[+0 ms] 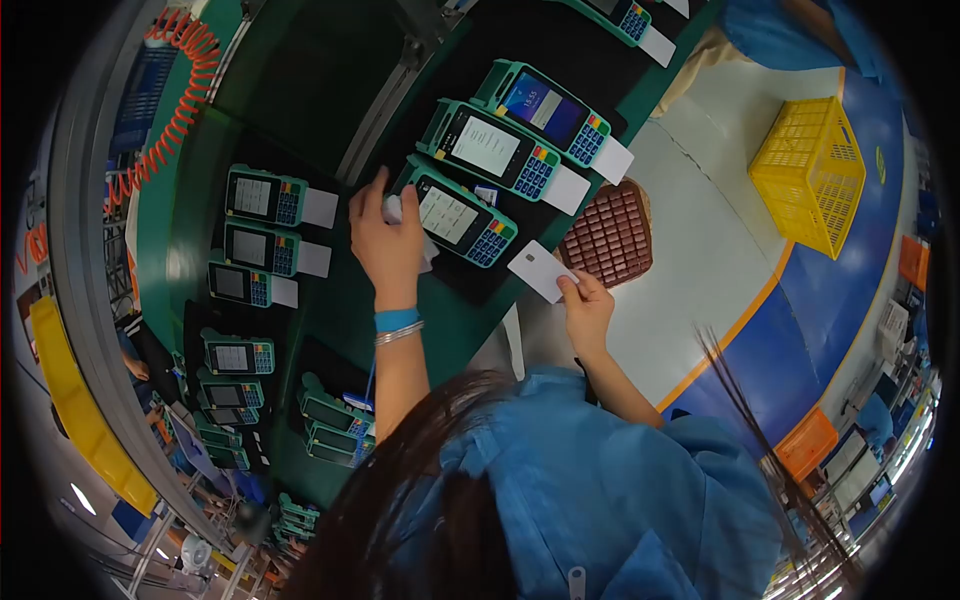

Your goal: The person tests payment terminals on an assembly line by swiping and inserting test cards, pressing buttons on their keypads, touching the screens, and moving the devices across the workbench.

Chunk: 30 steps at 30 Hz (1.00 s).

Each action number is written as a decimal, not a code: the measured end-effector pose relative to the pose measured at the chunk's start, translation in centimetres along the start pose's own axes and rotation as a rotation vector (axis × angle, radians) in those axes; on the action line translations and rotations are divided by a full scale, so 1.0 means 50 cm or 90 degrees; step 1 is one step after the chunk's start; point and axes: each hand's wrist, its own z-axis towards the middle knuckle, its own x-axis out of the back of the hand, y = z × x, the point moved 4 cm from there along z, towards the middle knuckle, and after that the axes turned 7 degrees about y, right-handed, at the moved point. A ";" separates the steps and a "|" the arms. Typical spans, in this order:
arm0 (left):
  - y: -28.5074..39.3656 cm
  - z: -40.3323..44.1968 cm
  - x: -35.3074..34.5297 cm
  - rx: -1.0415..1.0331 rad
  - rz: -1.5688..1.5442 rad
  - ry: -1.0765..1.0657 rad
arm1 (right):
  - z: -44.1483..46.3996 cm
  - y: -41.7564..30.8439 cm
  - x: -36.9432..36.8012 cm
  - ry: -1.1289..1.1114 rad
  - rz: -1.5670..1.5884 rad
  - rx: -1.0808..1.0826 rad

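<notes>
My right hand (588,312) pinches a white chip card (540,270) by its corner, just off the table's edge. The card lies near the keypad end of a green-cased payment terminal (455,222) with a lit screen. At that terminal's other end, my left hand (385,240) is curled around a small white piece (393,208), mostly covered by the fingers. Two more payment terminals, a white-screened one (490,148) and a blue-screened one (550,108), lie beyond it. White cards (567,190) stick out of their keypad ends.
More payment terminals (262,248) stand in rows across the green table (350,290), several with cards inserted. A brown beaded seat (610,232) is beside the table. Yellow crate (810,175) on the floor at right; red coiled hose (190,80) at upper left. Another person's blue sleeve (790,35) shows at the top.
</notes>
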 end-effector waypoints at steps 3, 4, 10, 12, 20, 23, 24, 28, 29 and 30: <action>-0.060 -0.010 -0.024 0.089 -0.034 -0.177 | 0.010 0.033 -0.040 -0.010 -0.031 -0.036; -0.062 -0.021 -0.027 0.082 -0.019 -0.171 | 0.016 0.031 -0.056 -0.019 -0.074 -0.020; -0.048 -0.046 -0.034 0.044 -0.032 -0.087 | 0.039 0.014 -0.094 -0.091 -0.076 0.005; -0.043 -0.055 -0.006 0.100 -0.073 -0.053 | 0.053 -0.056 -0.089 -0.217 -0.313 0.067; -0.123 -0.282 0.089 0.533 -0.493 0.209 | -0.218 -0.087 -0.187 -0.638 -0.321 0.043; -0.203 -0.335 0.193 0.573 -0.485 0.342 | -0.320 -0.035 -0.232 -0.644 -0.192 0.147; -0.225 -0.345 0.236 0.589 -0.502 0.373 | -0.355 -0.030 -0.244 -0.662 -0.196 0.152; -0.385 -0.399 0.405 0.647 -0.536 0.503 | -0.500 0.012 -0.316 -0.706 -0.283 0.307; -0.437 -0.410 0.461 0.582 -0.444 0.492 | -0.531 0.046 -0.334 -0.702 -0.345 0.249; -0.489 -0.422 0.515 0.519 -0.351 0.476 | -0.560 0.084 -0.349 -0.691 -0.408 0.187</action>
